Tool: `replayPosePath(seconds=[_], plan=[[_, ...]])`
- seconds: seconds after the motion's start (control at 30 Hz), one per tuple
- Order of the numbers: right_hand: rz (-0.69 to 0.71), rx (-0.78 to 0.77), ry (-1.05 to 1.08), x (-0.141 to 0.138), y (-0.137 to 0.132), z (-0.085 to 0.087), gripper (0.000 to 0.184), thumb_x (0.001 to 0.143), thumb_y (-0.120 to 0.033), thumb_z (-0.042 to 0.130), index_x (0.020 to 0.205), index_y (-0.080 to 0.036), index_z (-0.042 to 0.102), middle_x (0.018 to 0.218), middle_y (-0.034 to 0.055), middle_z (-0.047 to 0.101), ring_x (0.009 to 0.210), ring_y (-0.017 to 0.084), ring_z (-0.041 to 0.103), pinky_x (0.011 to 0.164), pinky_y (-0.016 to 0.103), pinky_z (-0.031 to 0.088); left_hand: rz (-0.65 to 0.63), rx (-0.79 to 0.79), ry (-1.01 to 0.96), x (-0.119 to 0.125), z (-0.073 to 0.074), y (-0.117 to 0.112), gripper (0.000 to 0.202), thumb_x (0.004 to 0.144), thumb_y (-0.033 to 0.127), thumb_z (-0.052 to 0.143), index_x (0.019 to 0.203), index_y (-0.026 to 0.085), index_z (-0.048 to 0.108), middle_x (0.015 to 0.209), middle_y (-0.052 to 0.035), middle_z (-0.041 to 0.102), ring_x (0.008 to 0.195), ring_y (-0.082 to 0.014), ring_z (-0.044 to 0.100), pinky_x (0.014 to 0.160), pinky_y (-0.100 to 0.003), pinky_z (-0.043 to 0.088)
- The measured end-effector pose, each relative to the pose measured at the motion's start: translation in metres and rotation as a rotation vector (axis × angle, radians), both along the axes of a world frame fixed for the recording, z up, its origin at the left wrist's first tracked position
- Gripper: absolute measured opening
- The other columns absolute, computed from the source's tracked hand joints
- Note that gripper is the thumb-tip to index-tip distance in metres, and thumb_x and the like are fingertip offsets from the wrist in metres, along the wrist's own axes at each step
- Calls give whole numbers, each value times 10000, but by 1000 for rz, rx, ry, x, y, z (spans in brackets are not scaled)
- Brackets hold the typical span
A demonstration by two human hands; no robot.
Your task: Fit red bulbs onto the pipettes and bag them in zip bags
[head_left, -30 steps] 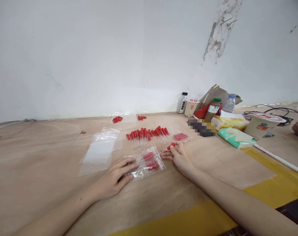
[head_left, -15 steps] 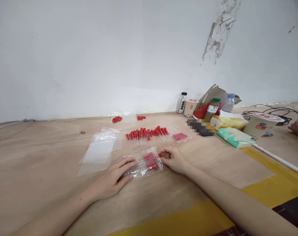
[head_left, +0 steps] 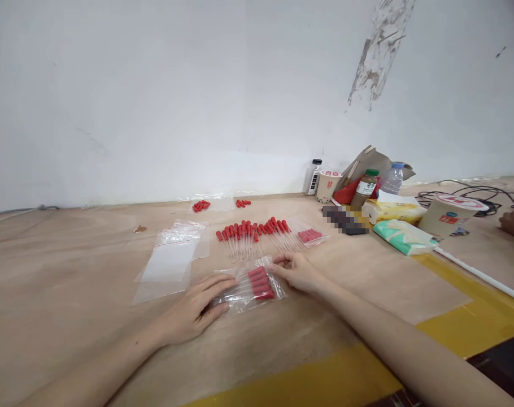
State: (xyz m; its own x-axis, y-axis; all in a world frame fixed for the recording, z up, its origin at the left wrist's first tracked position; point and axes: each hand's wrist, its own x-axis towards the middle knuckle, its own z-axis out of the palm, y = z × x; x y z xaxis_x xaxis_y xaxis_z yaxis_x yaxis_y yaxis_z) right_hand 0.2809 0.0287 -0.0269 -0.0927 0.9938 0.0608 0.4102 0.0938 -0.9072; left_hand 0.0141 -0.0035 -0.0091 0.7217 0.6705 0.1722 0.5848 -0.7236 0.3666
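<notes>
Left hand (head_left: 195, 310) flat on clear bag (head_left: 251, 288) of red droppers (head_left: 259, 282); right hand (head_left: 297, 272) pinches bag's mouth; table (head_left: 70, 294) beneath.

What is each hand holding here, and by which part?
The left hand lies flat on the closed end of the clear bag of red-capped droppers, pinning it to the table. The right hand pinches the bag's open end.

Wooden table (head_left: 91, 339): droppers (head_left: 252, 233), clear bags (head_left: 172, 260), cups (head_left: 447, 217), bottles (head_left: 367, 189).
</notes>
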Motion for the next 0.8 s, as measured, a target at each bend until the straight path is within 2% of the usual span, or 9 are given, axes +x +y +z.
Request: replayPosePath(seconds=[0.13, 0.23, 0.3, 0.4, 0.53, 0.6, 0.67, 0.73, 0.8], plan=[[198, -77, 131, -2, -1, 1, 301, 620, -399, 675, 585, -150, 510, 532, -45, 510, 486, 64, 434, 472, 192, 332, -18, -22, -12, 0, -1, 0, 405, 903, 304, 390, 1306, 273, 359, 1312, -44, 447, 1200, -213, 404, 1001, -396, 354], [294, -182, 281, 1, -5, 7, 324, 623, -437, 674, 641, -158, 510, 532, -52, 522, 443, 58, 434, 433, 186, 333, -8, -6, -28, 1, 2, -2, 394, 904, 308, 386, 1295, 264, 372, 1306, -47, 450, 1183, -201, 424, 989, -373, 370], [300, -237, 432, 7, -5, 14, 327, 622, -441, 681, 695, -169, 514, 562, -47, 555, 443, 66, 470, 423, 184, 358, 27, 56, -49, 0, 3, -1, 371, 904, 314, 381, 1268, 249, 409, 1287, -55, 464, 1172, -201, 433, 978, -364, 379], [168, -178, 675, 24, 2, 25, 311, 602, -379, 719, 688, -185, 492, 583, -50, 576, 466, 67, 510, 437, 173, 397, 169, 232, -74, -9, 1, 11, 354, 882, 357, 408, 1196, 215, 488, 1242, -74, 493, 1162, -223, 432, 980, -382, 363], [-118, 48, 835, 56, 21, 33, 335, 552, -336, 751, 690, -203, 476, 651, -40, 606, 525, 91, 562, 474, 197, 459, 486, 392, 3, -36, -6, 38, 450, 834, 495, 399, 1107, 174, 558, 1226, -110, 498, 1165, -279, 416, 972, -427, 345], [-267, 180, 835, 73, 31, 31, 345, 571, -341, 733, 681, -212, 433, 676, -46, 599, 560, 101, 579, 489, 211, 477, 675, 361, 99, -49, -7, 49, 552, 826, 537, 344, 1149, 129, 528, 1284, -142, 442, 1223, -311, 341, 989, -450, 302], [-399, 244, 790, 85, 41, 27, 355, 609, -360, 698, 663, -213, 378, 660, -52, 573, 567, 107, 582, 500, 231, 494, 823, 266, 196, -59, -7, 55, 628, 828, 546, 284, 1194, 75, 481, 1312, -182, 399, 1252, -352, 280, 981, -476, 282], [-501, 241, 727, 92, 48, 21, 348, 642, -371, 659, 656, -216, 347, 639, -51, 551, 555, 111, 578, 501, 252, 505, 885, 193, 253, -64, -6, 56, 668, 822, 561, 244, 1182, 45, 470, 1276, -216, 420, 1231, -385, 301, 946, -492, 297], [-569, 200, 638, 94, 53, 14, 318, 665, -358, 628, 649, -220, 342, 615, -47, 538, 540, 110, 571, 494, 257, 507, 891, 145, 289, -65, -6, 55, 683, 809, 588, 225, 1133, 47, 486, 1207, -226, 464, 1187, -396, 358, 902, -484, 331]])
